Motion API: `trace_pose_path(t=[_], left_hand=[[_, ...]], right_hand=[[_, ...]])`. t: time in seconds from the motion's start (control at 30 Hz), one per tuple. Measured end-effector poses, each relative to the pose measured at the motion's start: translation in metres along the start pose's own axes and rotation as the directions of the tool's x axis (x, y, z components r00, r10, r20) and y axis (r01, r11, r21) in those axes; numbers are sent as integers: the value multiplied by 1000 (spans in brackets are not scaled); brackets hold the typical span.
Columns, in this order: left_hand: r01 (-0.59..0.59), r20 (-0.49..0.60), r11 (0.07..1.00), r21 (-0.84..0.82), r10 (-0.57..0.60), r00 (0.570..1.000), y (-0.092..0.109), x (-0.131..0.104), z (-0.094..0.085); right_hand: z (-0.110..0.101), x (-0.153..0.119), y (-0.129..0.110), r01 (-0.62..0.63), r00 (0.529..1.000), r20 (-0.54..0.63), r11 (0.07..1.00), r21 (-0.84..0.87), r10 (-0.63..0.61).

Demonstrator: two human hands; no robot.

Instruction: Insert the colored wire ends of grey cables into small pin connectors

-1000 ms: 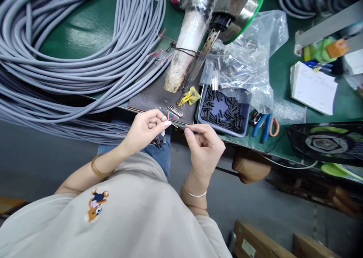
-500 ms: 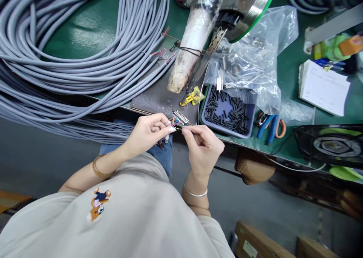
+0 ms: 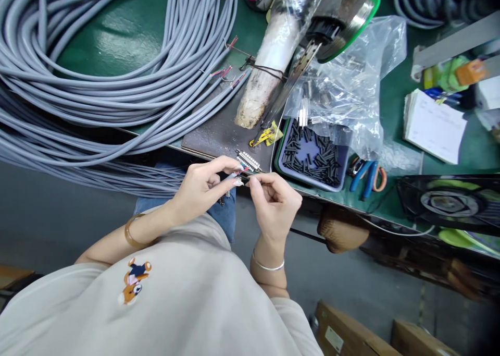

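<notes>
Thumb and fingers of my left hand (image 3: 209, 184) are closed on a grey cable end (image 3: 232, 176) with thin coloured wires fanning out of it. My right hand (image 3: 275, 197) pinches at those wires from the other side, its fingertips nearly touching the left ones. What sits between the right fingertips is small and dark; it may be a wire or a short sleeve. Just beyond the fingers, at the table edge, lies a metal multi-pin connector (image 3: 249, 160) with a row of pins facing me.
A blue tray (image 3: 278, 160) of short black sleeves stands right of the hands, a plastic bag (image 3: 351, 80) behind it. Blue-handled pliers (image 3: 366, 179) and a fan (image 3: 445, 202) are farther right. Grey cables (image 3: 156, 100) cover the left. A white-wrapped tube (image 3: 265, 69) hangs over the mat (image 3: 207, 137).
My left fingers have shifted slightly forward along the wires, and the right hand has moved a little left. The view has turned slightly; the connector stays at the table edge.
</notes>
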State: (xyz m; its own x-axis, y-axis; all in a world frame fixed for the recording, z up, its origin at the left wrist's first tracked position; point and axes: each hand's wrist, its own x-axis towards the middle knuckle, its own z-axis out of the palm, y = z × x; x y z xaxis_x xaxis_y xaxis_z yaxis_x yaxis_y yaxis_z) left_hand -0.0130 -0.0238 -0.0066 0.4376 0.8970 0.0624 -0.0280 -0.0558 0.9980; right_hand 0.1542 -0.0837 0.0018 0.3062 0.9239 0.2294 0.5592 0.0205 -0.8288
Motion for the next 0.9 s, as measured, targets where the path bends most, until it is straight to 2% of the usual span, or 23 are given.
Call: trace_pose_path(t=[0.1,0.23,0.33,0.4,0.47,0.53,0.57,0.6,0.67,0.73,0.8,0.9], left_hand=[[-167,-22,976,139,172,985,-3,-2,0],[-366,16,880,304,379,925,-4,-4,0],[-449,13,811,375,480,877,-4,-5,0],[-474,-11,785,399,521,853,-4,-5,1],[-479,-24,781,401,532,847,-3,-5,2],[-467,-11,794,390,511,860,-2,-4,3],[-461,13,797,390,496,868,-1,-4,3],[-458,47,794,398,481,875,0,-4,3],[-466,115,767,441,466,877,1,-4,4],[-466,129,737,489,468,874,1,-4,4],[-449,90,742,497,471,878,2,-4,4],[-423,41,793,439,452,891,2,-2,6]], right_hand=[[2,5,1,-103,993,64,986,130,95],[1,8,0,-183,978,141,952,245,151],[0,7,-1,-202,972,180,933,297,153],[-1,5,-2,-182,973,190,945,272,132],[-3,5,-2,-106,992,88,976,190,90],[-7,6,-2,-17,998,-64,997,80,23],[-9,8,-2,9,995,-96,999,42,-5],[-11,10,-2,21,996,-83,1000,22,-19],[-14,15,-2,13,999,48,1000,28,-14],[-15,19,-2,5,987,158,999,36,-10],[-14,20,-3,33,984,172,999,4,-33],[-12,19,-2,117,987,117,989,-90,-106]])
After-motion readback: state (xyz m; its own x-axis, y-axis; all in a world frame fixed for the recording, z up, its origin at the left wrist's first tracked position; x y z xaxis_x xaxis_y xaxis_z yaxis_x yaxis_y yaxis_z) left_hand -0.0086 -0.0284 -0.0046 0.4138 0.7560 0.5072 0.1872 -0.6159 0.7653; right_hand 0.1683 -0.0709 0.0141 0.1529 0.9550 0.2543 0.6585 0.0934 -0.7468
